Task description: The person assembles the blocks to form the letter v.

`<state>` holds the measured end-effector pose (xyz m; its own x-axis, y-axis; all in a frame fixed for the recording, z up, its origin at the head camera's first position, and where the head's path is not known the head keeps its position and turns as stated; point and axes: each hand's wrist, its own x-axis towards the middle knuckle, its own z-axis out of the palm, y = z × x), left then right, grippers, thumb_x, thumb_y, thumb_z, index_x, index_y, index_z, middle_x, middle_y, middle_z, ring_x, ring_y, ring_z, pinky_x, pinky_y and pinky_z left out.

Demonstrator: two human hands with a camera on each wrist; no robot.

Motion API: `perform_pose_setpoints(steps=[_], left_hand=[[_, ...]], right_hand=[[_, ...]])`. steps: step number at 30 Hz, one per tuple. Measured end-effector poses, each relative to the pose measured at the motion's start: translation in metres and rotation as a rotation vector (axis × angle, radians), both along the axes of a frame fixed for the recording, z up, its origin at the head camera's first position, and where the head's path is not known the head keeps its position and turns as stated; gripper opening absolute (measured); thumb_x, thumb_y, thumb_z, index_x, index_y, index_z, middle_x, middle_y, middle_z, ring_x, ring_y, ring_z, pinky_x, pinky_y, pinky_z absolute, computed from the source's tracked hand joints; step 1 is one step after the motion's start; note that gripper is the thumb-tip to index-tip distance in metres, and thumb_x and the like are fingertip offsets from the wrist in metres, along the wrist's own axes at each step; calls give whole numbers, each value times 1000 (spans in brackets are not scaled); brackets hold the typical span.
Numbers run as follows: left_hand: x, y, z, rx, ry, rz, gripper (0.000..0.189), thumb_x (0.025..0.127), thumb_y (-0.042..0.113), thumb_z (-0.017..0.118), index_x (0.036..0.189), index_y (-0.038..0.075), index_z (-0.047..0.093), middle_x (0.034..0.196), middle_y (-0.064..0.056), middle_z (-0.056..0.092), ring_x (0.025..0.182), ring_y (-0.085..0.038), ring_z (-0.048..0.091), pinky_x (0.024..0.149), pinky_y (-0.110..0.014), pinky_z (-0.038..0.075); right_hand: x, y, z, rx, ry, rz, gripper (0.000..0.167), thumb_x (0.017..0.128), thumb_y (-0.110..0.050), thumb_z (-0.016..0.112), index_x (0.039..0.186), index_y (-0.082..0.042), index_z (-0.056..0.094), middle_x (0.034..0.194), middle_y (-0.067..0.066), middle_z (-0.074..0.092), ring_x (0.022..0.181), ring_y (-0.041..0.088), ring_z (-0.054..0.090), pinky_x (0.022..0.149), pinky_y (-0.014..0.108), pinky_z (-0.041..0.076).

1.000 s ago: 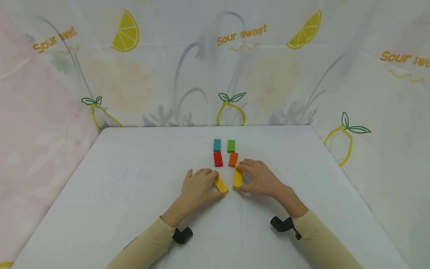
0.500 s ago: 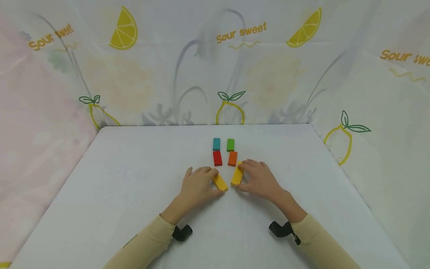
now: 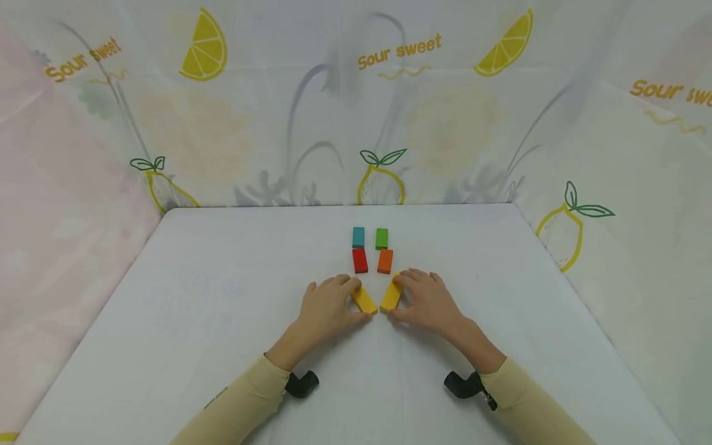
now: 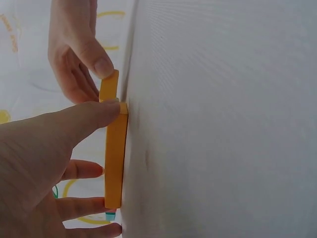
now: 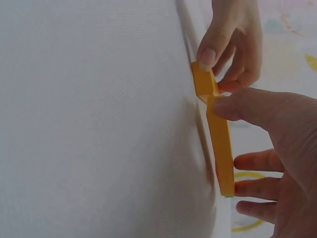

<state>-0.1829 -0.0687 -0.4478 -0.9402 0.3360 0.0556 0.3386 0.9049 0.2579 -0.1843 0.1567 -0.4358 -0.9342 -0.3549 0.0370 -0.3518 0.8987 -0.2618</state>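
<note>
My left hand pinches a yellow block lengthwise, thumb on its near end and fingers at its far end. A second yellow block is held the same way by my right hand. Both blocks slant, their near ends close together and far ends spread, like a V. In the right wrist view, the right-hand yellow block has a shadow beside it; whether it touches the table cannot be told. Beyond the hands lie a red block and an orange block.
Behind the red block lies a blue block, and behind the orange one a green block, forming two short columns. All lie on a white table. A lemon-printed cloth hangs behind the table's far edge.
The right hand has turned its yellow block from nearly straight to slanted and brought its near end left, toward the other yellow block. The left hand keeps its hold with little movement.
</note>
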Motion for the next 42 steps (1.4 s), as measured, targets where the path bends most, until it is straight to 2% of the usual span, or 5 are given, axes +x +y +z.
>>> perform_pose_setpoints(steps=[8, 24, 42], left_hand=[[1, 0, 0, 4, -2, -3, 59, 77, 61, 76, 122, 25, 63, 132, -1, 63, 119, -23, 61, 98, -59, 48], [1, -1, -5, -6, 21, -15, 60, 77, 61, 76, 124, 25, 62, 131, -1, 63, 118, -23, 62, 100, -59, 47], [-1, -1, -1, -34, 23, -17, 59, 78, 61, 75, 123, 25, 62, 132, 0, 63, 118, -23, 62, 102, -59, 45]], right_hand=[[3, -3, -3, 7, -21, -7, 65, 78, -46, 78, 131, -12, 62, 138, 9, 61, 135, 30, 49, 112, 65, 32], [4, -5, -5, 14, -17, -6, 65, 79, -48, 77, 131, -12, 62, 138, 9, 60, 135, 30, 50, 112, 64, 33], [4, -5, -6, 10, 9, -9, 64, 79, -48, 76, 131, -13, 62, 138, 8, 60, 134, 28, 50, 111, 65, 33]])
